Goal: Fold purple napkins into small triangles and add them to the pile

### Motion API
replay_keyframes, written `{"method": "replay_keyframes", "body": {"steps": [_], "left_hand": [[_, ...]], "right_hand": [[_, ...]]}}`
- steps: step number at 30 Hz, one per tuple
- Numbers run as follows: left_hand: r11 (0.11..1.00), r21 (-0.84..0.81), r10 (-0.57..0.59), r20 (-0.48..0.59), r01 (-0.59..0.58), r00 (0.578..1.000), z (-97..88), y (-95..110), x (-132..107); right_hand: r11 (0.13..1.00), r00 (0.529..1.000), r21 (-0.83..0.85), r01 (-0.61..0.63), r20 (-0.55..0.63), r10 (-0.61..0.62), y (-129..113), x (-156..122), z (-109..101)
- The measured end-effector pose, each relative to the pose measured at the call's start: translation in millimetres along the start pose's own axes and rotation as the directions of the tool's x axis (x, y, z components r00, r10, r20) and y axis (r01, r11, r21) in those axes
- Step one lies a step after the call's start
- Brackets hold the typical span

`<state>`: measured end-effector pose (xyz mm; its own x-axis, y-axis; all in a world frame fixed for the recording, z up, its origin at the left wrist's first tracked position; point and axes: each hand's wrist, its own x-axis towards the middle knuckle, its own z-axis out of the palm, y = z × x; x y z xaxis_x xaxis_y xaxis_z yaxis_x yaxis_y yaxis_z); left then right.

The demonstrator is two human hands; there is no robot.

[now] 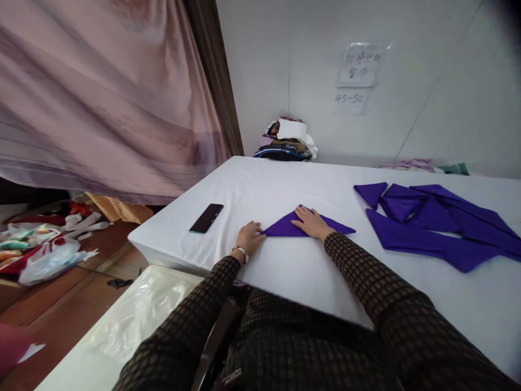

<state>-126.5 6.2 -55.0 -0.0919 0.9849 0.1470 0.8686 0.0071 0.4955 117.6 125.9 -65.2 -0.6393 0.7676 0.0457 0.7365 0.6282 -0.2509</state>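
A purple cloth napkin [285, 227] lies folded into a flat triangle on the white table [317, 266] in front of me. My left hand [249, 238] pinches the triangle's left corner, fingers closed on the cloth. My right hand [311, 221] lies flat on the middle of the triangle with fingers stretched out, pressing it down. Both of my sleeves are dark with a checked pattern.
A pile of purple napkins [431, 222], some folded, lies at the right of the table. A black phone [207, 218] rests near the table's left edge. Folded fabrics [287, 140] are stacked by the wall. Pink curtain and bags on the floor at left.
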Motion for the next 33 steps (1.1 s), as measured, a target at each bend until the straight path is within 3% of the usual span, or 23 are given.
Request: {"method": "replay_keyframes", "body": {"steps": [8,20,24,27,29,33], "left_hand": [[0.995,-0.05,0.087,-0.041,-0.089,0.995,4.6,-20.2,8.1],[0.924,0.181,0.333,0.043,-0.335,0.942,-8.3,-27.8,13.9],[0.915,0.268,0.312,0.004,-0.301,0.95,-14.3,-31.8,15.7],[0.923,0.276,0.302,-0.091,-0.267,0.949,-14.1,-17.7,19.0],[0.916,0.239,0.352,-0.092,-0.323,0.931,-8.1,5.3,23.2],[0.882,0.173,0.428,0.101,-0.439,0.898,17.7,63.1,38.2]], "right_hand": [[1.0,1.0,0.006,0.016,-0.017,-0.016,0.6,1.1,-1.2],[0.999,0.999,0.034,0.029,-0.039,-0.027,0.0,1.9,-3.3],[0.999,0.999,0.043,0.025,-0.045,-0.024,-0.5,1.5,-4.0],[0.999,0.999,0.036,0.023,-0.044,-0.021,-0.4,1.5,-3.0],[0.999,0.999,0.029,0.019,-0.04,-0.018,-0.3,1.4,-2.2],[1.0,0.999,0.02,0.025,-0.042,-0.024,-0.3,0.3,-1.8]]}}
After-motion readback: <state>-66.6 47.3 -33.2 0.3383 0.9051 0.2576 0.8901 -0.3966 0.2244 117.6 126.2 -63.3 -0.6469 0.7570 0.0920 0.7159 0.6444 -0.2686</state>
